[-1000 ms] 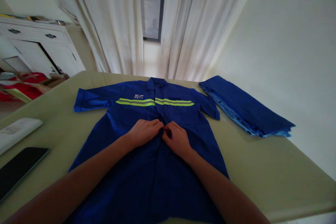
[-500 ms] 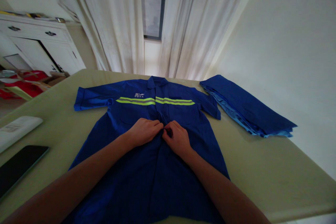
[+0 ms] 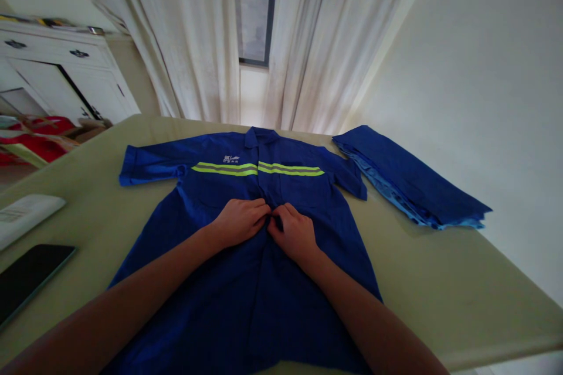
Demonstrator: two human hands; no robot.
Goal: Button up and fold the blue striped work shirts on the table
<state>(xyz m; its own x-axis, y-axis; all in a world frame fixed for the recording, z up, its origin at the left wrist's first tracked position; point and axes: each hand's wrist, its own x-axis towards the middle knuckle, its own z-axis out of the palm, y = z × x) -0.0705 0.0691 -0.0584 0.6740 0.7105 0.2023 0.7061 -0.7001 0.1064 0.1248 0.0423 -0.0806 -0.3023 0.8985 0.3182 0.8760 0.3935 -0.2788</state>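
A blue short-sleeved work shirt (image 3: 303, 234) lies spread face up, its collar pointing away from me. Yellow-green and grey reflective bands cross its chest, and a small white emblem sits above the left-hand band. At the front opening, just below the chest, my left hand (image 3: 243, 220) pinches the fabric edge. My right hand (image 3: 295, 233) is closed on the same front edge, its fingertips meeting those of the left. Whatever small part lies between the fingertips is hidden.
Folded blue garments (image 3: 413, 176) lie on the table (image 3: 422, 281) at the right, beside the shirt's sleeve. On the left are a dark phone (image 3: 33, 275) and a white device (image 3: 29, 217). Beyond stand a white cabinet (image 3: 65, 76) and curtains (image 3: 193, 35).
Both hands stay at the same spot on the shirt front, with fingertips slightly shifted. The whole view has moved a little, so things appear slightly further left.
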